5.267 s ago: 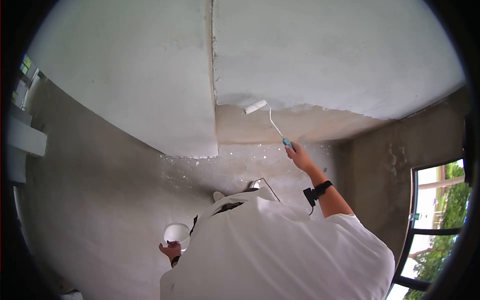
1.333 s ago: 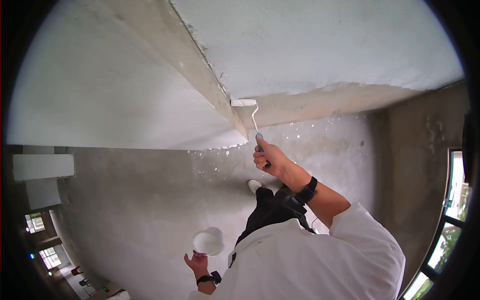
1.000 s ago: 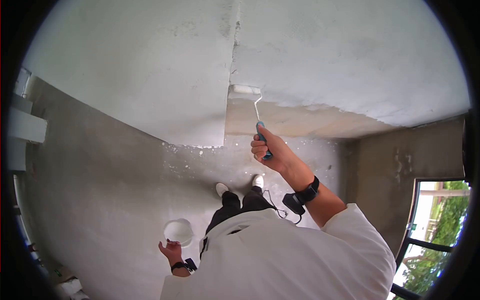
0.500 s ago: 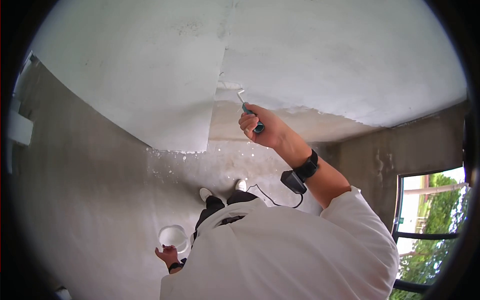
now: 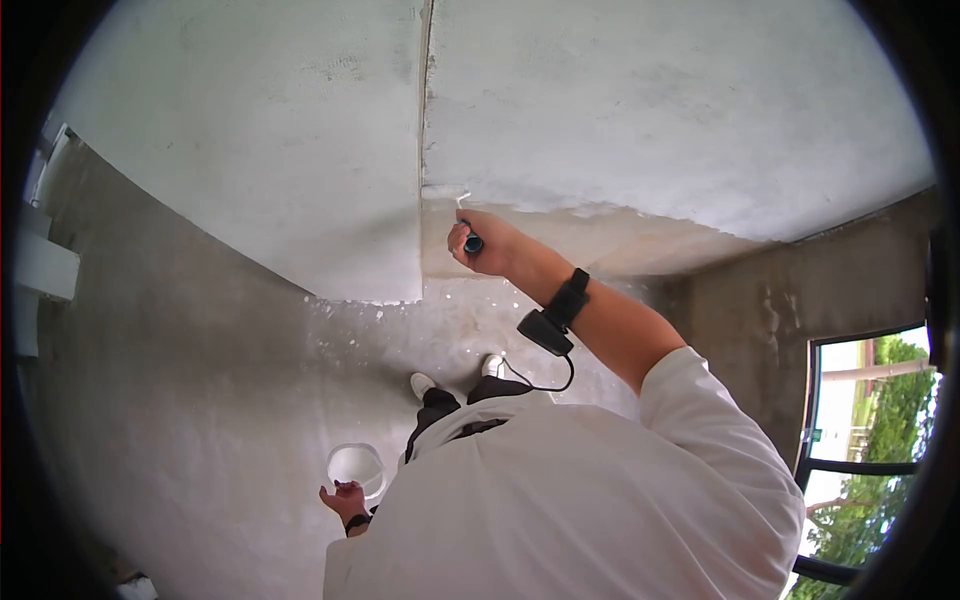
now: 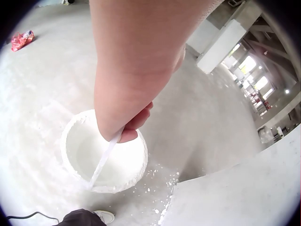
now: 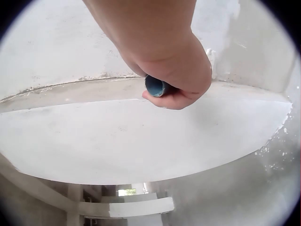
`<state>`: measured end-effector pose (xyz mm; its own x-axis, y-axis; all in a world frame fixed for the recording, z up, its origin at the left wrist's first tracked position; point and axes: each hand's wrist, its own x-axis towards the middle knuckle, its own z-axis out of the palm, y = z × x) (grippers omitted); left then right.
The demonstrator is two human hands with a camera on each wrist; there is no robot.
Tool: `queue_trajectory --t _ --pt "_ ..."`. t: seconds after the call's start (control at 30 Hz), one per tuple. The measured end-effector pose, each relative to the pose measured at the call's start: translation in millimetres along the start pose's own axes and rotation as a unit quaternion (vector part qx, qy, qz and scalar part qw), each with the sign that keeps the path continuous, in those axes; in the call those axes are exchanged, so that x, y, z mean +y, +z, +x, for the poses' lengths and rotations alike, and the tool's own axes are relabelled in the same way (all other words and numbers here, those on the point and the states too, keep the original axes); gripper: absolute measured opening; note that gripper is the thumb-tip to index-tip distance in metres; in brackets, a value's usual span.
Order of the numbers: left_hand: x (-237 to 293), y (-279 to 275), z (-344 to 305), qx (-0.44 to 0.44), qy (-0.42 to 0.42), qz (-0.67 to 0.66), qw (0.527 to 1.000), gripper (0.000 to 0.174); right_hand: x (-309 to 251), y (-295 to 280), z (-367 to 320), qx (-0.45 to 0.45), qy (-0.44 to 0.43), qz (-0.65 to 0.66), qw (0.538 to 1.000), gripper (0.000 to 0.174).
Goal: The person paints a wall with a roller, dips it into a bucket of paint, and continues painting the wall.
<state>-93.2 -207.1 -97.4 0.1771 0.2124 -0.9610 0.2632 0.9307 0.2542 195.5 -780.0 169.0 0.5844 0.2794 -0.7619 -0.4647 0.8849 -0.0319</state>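
In the head view my right hand (image 5: 480,243) grips the handle of a paint roller, whose white sleeve (image 5: 443,191) lies against the wall beside a vertical corner, near the lower edge of the pale coating. The handle's blue-green butt end (image 7: 155,87) points out of my fist in the right wrist view; the sleeve is mostly hidden there. Low at my left side, my left hand (image 5: 345,500) carries a white bucket (image 5: 335,462). Its fingers curl round the bucket's white strap handle (image 6: 102,162), seen in the left wrist view. Whitish paint coats the bucket's inside and rim.
A bare brownish strip (image 5: 580,240) runs along the wall's foot. The pale projecting wall (image 5: 330,200) stands left of the corner. White splatters dot the concrete floor (image 5: 220,430). A window (image 5: 870,420) is at right, and a cable (image 5: 545,388) hangs from the right wrist camera.
Since the earliest frame, the roller has moved left to the corner. Over the last second my right hand has risen closer to the wall, its handle end turning toward the head camera. The bucket stays held.
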Motion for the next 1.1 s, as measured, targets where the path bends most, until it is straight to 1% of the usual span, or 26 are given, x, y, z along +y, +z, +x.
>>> queue_trajectory --t 0.03,0.07,0.13,0.27,0.33,0.37,0.43,0.47,0.57,0.7,0.77,0.8,0.87,0.9,0.97,1.03,1.1 --pt "-2.4 -1.4 1.0 0.002 0.001 -0.005 1.000 0.048 1.2 8.8 -9.5 -0.011 0.002 0.022 1.000 0.032" --pt "-5.8 0.1 -1.6 -0.006 0.022 -0.015 1.000 0.048 3.9 17.1 -26.4 -0.010 0.007 0.019 1.000 0.032" --pt "-10.1 0.2 -8.2 -0.019 0.048 -0.021 0.998 0.047 6.0 26.2 -57.0 -0.069 -0.001 0.039 0.997 0.033" --pt "-17.8 -0.3 -15.8 -0.009 0.052 -0.039 0.998 0.047 11.2 18.9 -56.2 -0.083 0.007 0.017 0.996 0.033" --pt "-22.2 -2.1 -21.1 -0.013 0.047 -0.031 0.998 0.047 23.3 18.7 -45.4 -0.056 -0.031 -0.007 0.998 0.032" --pt "-22.8 -2.5 -21.9 -0.012 0.049 -0.031 0.998 0.047 27.3 19.8 -41.9 -0.057 -0.029 -0.006 0.998 0.032" --pt "-24.2 -5.4 -24.9 -0.016 0.041 -0.024 0.999 0.048 32.5 19.1 -39.7 -0.060 -0.059 0.006 0.996 0.032" --pt "-25.1 -8.4 -23.2 -0.015 0.040 -0.024 0.999 0.048 29.7 17.5 -41.6 -0.059 -0.059 0.006 0.997 0.032" --pt "-29.7 -13.2 -18.4 -0.001 0.041 -0.015 0.999 0.048 17.5 18.6 -50.1 -0.092 -0.021 0.055 0.994 0.030" --pt "-38.6 -11.6 -19.2 0.016 0.024 -0.035 0.999 0.048 6.8 43.8 -120.0 -0.113 -0.009 0.060 0.992 0.032" --pt "-40.2 -16.8 -14.0 0.022 0.016 -0.034 0.999 0.048 9.6 49.6 -160.1 -0.168 -0.008 0.079 0.983 0.029" --pt "-41.0 -18.7 -10.5 0.023 0.022 -0.030 0.999 0.048 10.8 51.2 -177.5 -0.165 -0.009 0.076 0.983 0.029" --pt "-49.4 -18.2 -10.9 0.029 0.036 -0.026 0.999 0.049 13.1 53.0 -208.6 -0.239 -0.049 0.056 0.968 0.028" --pt "-53.5 -14.7 -13.0 0.029 0.033 -0.029 0.999 0.049 13.8 54.0 -220.4 -0.239 -0.049 0.051 0.969 0.028" --pt "-57.1 -9.0 -14.8 0.054 0.041 -0.041 0.997 0.049 15.8 55.0 -238.6 -0.283 -0.076 0.051 0.955 0.029" --pt "-60.6 -6.1 -13.8 0.041 0.041 -0.035 0.998 0.049 17.3 50.1 -245.3 -0.286 -0.091 0.043 0.953 0.031" --pt "-59.6 1.9 -12.1 0.020 0.030 -0.051 0.998 0.049 14.3 34.3 -241.6 -0.293 -0.101 -0.016 0.951 0.032"
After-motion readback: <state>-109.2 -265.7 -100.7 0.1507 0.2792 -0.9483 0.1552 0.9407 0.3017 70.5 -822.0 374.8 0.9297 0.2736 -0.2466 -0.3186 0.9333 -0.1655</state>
